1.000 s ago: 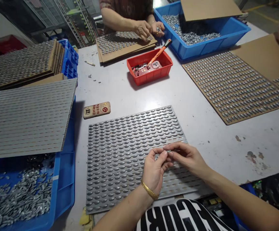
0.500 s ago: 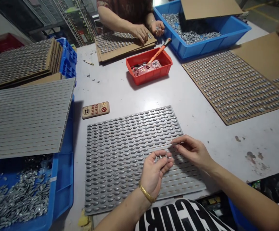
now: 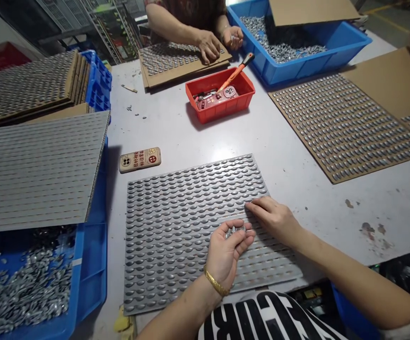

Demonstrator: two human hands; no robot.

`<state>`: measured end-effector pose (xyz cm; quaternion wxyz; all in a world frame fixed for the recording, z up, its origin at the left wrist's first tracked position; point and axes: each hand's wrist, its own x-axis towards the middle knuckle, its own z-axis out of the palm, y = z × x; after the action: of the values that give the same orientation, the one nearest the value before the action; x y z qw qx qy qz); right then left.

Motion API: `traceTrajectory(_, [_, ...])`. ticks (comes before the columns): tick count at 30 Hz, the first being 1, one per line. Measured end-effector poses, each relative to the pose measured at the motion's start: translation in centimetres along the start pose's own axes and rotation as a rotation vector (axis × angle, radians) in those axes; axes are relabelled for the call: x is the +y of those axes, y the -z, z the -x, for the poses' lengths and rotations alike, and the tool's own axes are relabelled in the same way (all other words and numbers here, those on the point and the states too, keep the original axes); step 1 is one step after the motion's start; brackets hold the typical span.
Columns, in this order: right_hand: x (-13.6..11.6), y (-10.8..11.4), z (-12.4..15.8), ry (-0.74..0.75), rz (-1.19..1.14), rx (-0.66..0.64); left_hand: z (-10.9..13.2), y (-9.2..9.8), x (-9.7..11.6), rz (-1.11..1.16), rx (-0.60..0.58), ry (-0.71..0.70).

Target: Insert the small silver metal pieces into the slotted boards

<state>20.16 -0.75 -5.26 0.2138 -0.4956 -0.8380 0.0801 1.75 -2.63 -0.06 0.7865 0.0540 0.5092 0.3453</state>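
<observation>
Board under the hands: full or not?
Not full: board has pieces across its far and left parts; its near-right slots are bare.

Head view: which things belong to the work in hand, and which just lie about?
Apparently in use:
- slotted grey board, under the right hand
- metal pieces in the left hand
- blue bin of similar pieces

Apparently lying about:
- beige phone
- red tray
- orange-handled tool

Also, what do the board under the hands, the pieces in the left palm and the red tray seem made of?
Board: probably cardboard, grey-coated, brownish where cut. Pieces: metal or metallised plastic; grey sheen fits either. Red tray: likely moulded plastic, semi-glossy, evenly coloured.
</observation>
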Motion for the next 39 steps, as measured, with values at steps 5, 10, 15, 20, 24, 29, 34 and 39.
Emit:
traceTrajectory(5, [0.1, 0.0, 0.1, 0.040, 0.027, -0.007, 0.0, -0.1, 0.2, -0.003, -0.003, -0.017])
traceTrajectory(10, [0.4, 0.1, 0.3, 0.123, 0.091, -0.002, 0.1, 0.0, 0.1, -0.007, -0.011, -0.024])
traceTrajectory(15, [0.5, 0.6, 0.1, 0.171, 0.136, -0.021, 0.2, 0.0, 0.4, 0.044, -0.034, -0.018])
traceTrajectory(20, [0.1, 1.2, 0.1, 0.099, 0.019, 0.008, 0.1, 0.1, 0.8, 0.117, -0.038, -0.007])
traceTrajectory(24, [-1.5, 2.0, -0.2, -0.022, -0.275, 0.069, -0.1, 0.0, 0.9, 0.160, -0.055, -0.016])
traceTrajectory(29, [-3.1, 2.4, -0.4, -0.092, -0.516, 0.088, -0.5, -0.5, 0.4, 0.199, -0.039, -0.014])
traceTrajectory(34, [-3.2, 2.6, 1.3, -0.367, -0.916, 0.122, -0.5, -0.8, 0.1, 0.125, -0.058, 0.000])
traceTrajectory(39, [-0.9, 2.8, 2.2, -0.596, -0.881, 0.171, 0.0, -0.9, 0.1, 0.004, -0.039, 0.052])
